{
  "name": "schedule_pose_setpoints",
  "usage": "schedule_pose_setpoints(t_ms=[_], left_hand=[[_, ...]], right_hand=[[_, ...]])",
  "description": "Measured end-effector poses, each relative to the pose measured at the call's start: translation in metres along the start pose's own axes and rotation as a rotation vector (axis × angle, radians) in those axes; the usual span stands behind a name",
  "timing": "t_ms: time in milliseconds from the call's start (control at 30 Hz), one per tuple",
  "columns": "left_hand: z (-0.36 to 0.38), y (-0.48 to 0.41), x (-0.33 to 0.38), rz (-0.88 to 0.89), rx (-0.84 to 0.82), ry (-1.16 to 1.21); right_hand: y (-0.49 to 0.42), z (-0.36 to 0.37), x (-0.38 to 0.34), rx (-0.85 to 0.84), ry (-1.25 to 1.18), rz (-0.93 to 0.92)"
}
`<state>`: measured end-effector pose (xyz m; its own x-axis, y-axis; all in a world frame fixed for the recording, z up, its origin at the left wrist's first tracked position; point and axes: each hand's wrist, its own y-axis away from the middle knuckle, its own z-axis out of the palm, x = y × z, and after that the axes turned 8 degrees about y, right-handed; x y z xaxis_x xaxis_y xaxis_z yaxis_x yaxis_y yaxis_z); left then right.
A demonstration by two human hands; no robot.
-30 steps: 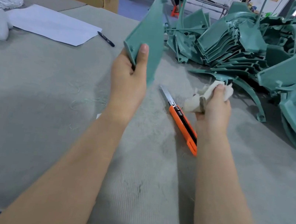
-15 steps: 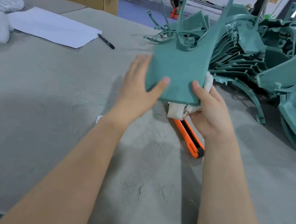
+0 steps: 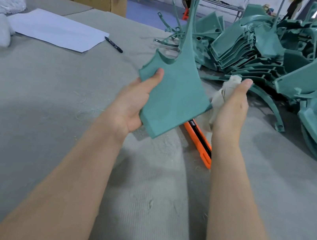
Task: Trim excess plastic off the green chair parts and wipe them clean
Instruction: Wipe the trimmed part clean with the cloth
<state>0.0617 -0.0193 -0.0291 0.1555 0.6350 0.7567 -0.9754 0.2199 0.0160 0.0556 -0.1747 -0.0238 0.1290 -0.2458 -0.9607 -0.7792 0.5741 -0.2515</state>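
Since the earlier frame the rag (image 3: 223,92) has come out from behind the part to its right edge, so wiping seems underway. The left hand (image 3: 133,103) pinches the green chair part (image 3: 174,93), thumb on its face, above the mid-tabletop (image 3: 29,120). The part's broad end is low and its thin stem points up and away. The right hand (image 3: 230,110) curls round the rag, probably touching that edge.

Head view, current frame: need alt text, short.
A person's left hand holds up a green chair part over a grey table while the right hand holds a white rag beside its right edge. An orange utility knife lies beneath; a pile of green parts sits right.
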Motion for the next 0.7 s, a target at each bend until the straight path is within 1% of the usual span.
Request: schedule_pose_setpoints(t_ms=[33, 67, 100, 167, 200, 267, 333, 400, 467, 500, 567, 633, 700], left_hand=[[0.002, 0.000, -0.001, -0.005, -0.002, -0.005], [0.004, 0.000, -0.003, -0.017, 0.000, -0.026], [0.007, 0.000, -0.006, -0.025, -0.004, -0.057], [0.012, -0.001, -0.011, -0.008, 0.011, -0.094], [0.012, -0.002, -0.010, 0.014, 0.037, -0.078], [0.006, -0.004, -0.004, 0.059, 0.103, 0.009], [-0.002, -0.005, 0.006, 0.119, 0.146, 0.101], [-0.004, -0.004, 0.009, 0.124, 0.135, 0.176], [0.003, -0.001, 0.006, 0.075, 0.080, 0.162], [0.007, 0.000, 0.003, 0.056, 0.047, 0.125], [0.011, 0.002, -0.002, 0.059, 0.019, 0.064], [0.012, 0.003, -0.001, 0.069, -0.012, 0.034], [0.012, 0.004, 0.002, 0.067, -0.033, 0.084]], right_hand=[[0.000, 0.001, -0.002, -0.003, -0.015, -0.040], [0.003, 0.004, -0.005, -0.038, 0.043, -0.113], [0.008, 0.011, -0.006, -0.095, 0.185, -0.208], [0.029, 0.030, -0.006, -0.286, 0.490, -0.413], [0.040, 0.040, -0.005, -0.391, 0.560, -0.483], [0.060, 0.055, -0.004, -0.533, 0.546, -0.563], [0.069, 0.061, -0.008, -0.573, 0.492, -0.628], [0.066, 0.061, -0.010, -0.520, 0.456, -0.647], [0.055, 0.059, -0.009, -0.377, 0.464, -0.630], [0.044, 0.056, -0.006, -0.302, 0.471, -0.589], [0.022, 0.043, 0.004, -0.196, 0.454, -0.435], [0.007, 0.025, 0.016, -0.126, 0.389, -0.255], [0.000, 0.011, 0.024, -0.049, 0.291, -0.095]])
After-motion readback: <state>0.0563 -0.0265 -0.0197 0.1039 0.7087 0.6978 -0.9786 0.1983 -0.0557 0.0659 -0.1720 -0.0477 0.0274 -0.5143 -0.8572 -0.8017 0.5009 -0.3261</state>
